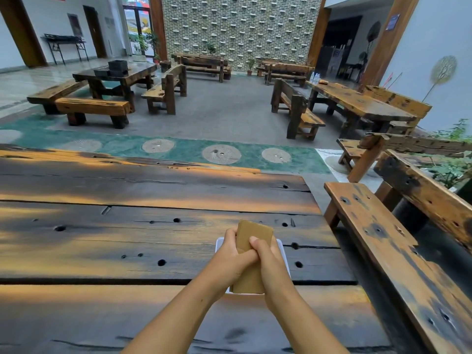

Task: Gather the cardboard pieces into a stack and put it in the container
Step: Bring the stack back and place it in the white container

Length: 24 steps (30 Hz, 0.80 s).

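Over white container (285, 254), mostly hidden: left hand (231, 261), right hand (268, 267) fingers clasp cardboard stack (251, 251).

Both hands clasped round a cardboard stack (251, 254), left hand (231, 259) and right hand (270, 264) pressed together over its middle. Stack tilted, top edge poking above the fingers, lower end inside a white container (283, 249) under the hands. Beneath it, a dark plank table (127, 238); right of the hands, a bench (378, 246).
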### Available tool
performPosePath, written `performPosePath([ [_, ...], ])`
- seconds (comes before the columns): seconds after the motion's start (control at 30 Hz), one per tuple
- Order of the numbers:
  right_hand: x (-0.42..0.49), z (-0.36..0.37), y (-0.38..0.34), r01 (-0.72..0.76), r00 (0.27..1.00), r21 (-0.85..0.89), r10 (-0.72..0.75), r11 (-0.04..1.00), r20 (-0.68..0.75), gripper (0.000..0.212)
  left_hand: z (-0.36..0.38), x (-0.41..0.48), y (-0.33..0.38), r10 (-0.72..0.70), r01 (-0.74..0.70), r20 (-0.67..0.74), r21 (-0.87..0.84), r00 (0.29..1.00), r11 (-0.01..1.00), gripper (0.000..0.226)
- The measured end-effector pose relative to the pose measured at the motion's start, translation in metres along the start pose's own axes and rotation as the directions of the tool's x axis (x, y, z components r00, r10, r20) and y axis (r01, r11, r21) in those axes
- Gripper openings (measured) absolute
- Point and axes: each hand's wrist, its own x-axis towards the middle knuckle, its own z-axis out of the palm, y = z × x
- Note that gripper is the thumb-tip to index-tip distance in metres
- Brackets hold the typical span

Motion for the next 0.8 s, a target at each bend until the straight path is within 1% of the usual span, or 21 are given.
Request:
performPosePath([
  [0.1, -0.001, 0.002, 0.000, -0.013, 1.000, -0.022, 0.013, 1.000, 0.020, 0.039, -0.001, -0.001, 0.001, -0.001, 0.001, -0.002, 0.013, 1.000, 1.000, 0.069],
  [0.17, -0.002, 0.003, 0.000, -0.013, 1.000, -0.056, 0.014, 0.998, 0.026, 0.044, -0.003, -0.001, 0.000, 0.004, -0.003, -0.012, 0.030, 1.000, 1.000, 0.068],
  [0.27, -0.004, 0.004, -0.003, -0.014, 0.999, -0.111, 0.019, 0.994, 0.040, 0.069, -0.002, -0.001, -0.003, 0.010, -0.009, -0.019, 0.034, 1.000, 0.999, 0.061],
  [0.3, -0.004, 0.004, -0.004, -0.019, 0.999, -0.115, 0.024, 0.993, 0.043, 0.074, -0.002, 0.000, -0.004, 0.009, -0.008, -0.021, 0.030, 1.000, 1.000, 0.060],
  [0.33, -0.004, 0.004, -0.004, -0.015, 0.999, -0.114, 0.020, 0.993, 0.043, 0.074, -0.001, 0.000, -0.004, 0.006, -0.006, -0.024, 0.021, 1.000, 1.000, 0.059],
  [0.43, -0.004, 0.002, -0.005, 0.005, 0.999, -0.077, -0.002, 0.997, 0.037, 0.059, -0.002, 0.001, -0.005, -0.004, 0.004, -0.018, 0.007, 1.000, 1.000, 0.058],
  [0.53, -0.005, 0.001, -0.003, -0.015, 0.998, -0.043, 0.017, 0.999, 0.063, 0.049, -0.006, 0.001, -0.006, 0.012, -0.012, 0.003, 0.018, 1.000, 1.000, 0.057],
  [0.6, -0.006, -0.001, -0.003, -0.035, 0.994, -0.046, 0.040, 0.998, 0.099, 0.046, -0.008, 0.001, -0.008, 0.013, -0.013, 0.009, 0.018, 1.000, 1.000, 0.056],
  [0.7, -0.007, -0.012, -0.011, -0.043, 0.982, -0.108, 0.061, 0.993, 0.179, 0.052, -0.012, 0.000, -0.007, 0.007, -0.010, 0.042, 0.058, 0.999, 0.998, 0.058],
  [0.8, -0.002, -0.030, -0.027, 0.029, 0.981, -0.225, 0.016, 0.974, 0.195, 0.068, -0.022, 0.000, 0.000, 0.005, -0.026, 0.117, 0.179, 0.993, 0.984, 0.059],
])
